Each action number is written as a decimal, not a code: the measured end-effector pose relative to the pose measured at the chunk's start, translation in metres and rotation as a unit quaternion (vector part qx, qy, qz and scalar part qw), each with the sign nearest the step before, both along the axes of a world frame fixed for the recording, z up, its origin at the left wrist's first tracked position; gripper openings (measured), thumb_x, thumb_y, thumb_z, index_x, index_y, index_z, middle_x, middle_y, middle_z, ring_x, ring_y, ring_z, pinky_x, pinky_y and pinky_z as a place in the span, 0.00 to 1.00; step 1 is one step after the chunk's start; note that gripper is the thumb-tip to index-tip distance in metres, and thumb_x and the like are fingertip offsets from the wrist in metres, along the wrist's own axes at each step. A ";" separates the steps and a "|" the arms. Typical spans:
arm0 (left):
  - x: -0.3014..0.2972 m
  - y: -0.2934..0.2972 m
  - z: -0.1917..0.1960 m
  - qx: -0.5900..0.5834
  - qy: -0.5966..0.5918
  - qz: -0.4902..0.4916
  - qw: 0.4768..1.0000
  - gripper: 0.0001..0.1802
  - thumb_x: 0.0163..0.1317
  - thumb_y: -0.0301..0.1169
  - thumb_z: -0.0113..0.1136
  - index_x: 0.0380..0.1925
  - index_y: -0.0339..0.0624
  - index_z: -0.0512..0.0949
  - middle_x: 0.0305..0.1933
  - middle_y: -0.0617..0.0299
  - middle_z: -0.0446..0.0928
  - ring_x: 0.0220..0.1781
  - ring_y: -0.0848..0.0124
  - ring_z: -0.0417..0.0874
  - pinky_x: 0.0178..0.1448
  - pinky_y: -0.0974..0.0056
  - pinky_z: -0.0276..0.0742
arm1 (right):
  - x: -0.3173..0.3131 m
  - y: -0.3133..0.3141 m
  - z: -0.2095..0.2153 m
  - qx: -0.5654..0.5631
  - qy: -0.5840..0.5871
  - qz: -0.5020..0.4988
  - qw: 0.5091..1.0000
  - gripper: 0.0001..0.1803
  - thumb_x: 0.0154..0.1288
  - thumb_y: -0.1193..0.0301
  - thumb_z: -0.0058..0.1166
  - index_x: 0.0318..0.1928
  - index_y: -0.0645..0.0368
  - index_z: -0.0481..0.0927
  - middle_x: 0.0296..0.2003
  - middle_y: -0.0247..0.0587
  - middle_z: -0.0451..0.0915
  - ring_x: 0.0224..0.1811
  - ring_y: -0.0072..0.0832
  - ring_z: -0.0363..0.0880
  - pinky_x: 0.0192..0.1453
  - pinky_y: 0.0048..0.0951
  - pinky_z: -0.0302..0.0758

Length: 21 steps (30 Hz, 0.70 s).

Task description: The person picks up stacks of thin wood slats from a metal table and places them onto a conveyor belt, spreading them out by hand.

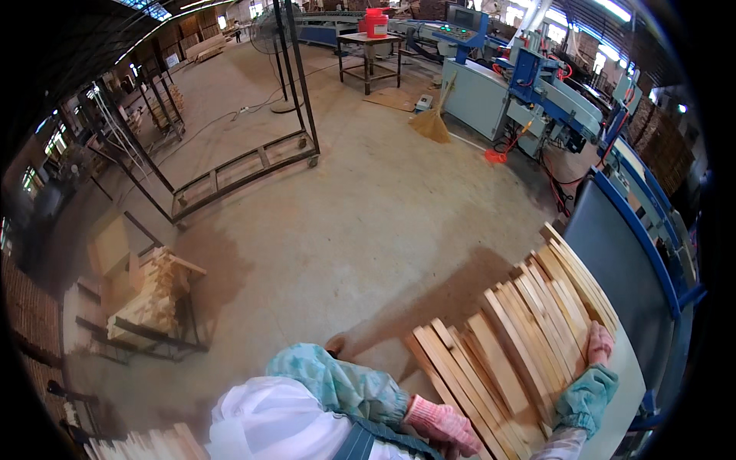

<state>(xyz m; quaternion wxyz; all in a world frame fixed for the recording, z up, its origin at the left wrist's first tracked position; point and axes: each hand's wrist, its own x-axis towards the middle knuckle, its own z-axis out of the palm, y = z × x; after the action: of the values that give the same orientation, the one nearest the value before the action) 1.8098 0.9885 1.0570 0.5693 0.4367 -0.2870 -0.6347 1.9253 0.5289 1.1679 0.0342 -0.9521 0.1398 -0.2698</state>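
A row of pale wooden strips of uneven lengths lies side by side on a light tabletop at the lower right. My left hand, in a pink knit glove below a green oversleeve, grips the near left side of the row; its fingertips are partly hidden. At the right side of the row, my right hand, also gloved in pink, holds against the outermost strips with its fingers together. The strips stand between my two hands.
Blue machinery lines the right, with a dark panel beside the tabletop. A metal rack frame on casters, a broom and a small table bearing a red bucket stand beyond. Stacked wood pieces sit left.
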 end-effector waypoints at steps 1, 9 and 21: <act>0.018 0.002 -0.032 -0.026 0.033 -0.013 0.999 0.20 0.58 0.43 0.64 0.46 0.44 0.79 0.34 0.57 0.83 0.32 0.66 0.84 0.34 0.62 0.80 | 0.002 0.006 0.005 0.000 -0.024 -0.025 0.999 0.28 0.70 0.49 0.42 0.50 0.62 0.79 0.49 0.54 0.79 0.54 0.49 0.74 0.58 0.40 0.69; 0.146 0.143 -0.029 0.033 -0.240 0.114 0.964 0.23 0.65 0.47 0.57 0.54 0.46 0.75 0.43 0.64 0.76 0.40 0.74 0.74 0.41 0.69 0.71 | -0.046 -0.072 -0.024 0.061 0.040 -0.257 0.964 0.23 0.69 0.63 0.47 0.61 0.58 0.72 0.52 0.54 0.77 0.57 0.48 0.74 0.61 0.40 0.69; 0.351 0.084 0.063 -0.154 -0.212 0.218 0.940 0.23 0.63 0.29 0.61 0.57 0.31 0.71 0.49 0.54 0.80 0.48 0.68 0.81 0.56 0.66 0.76 | -0.257 0.108 -0.128 0.051 -0.169 -0.639 0.749 0.37 0.66 0.44 0.41 0.69 0.49 0.61 0.66 0.50 0.64 0.67 0.46 0.62 0.69 0.40 0.61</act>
<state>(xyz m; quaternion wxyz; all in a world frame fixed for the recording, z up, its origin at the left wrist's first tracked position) 2.1604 1.0730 1.1203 0.6799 0.5200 -0.3935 -0.3354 1.6688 0.6367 1.0395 -0.0749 -0.5761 0.7208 -0.3781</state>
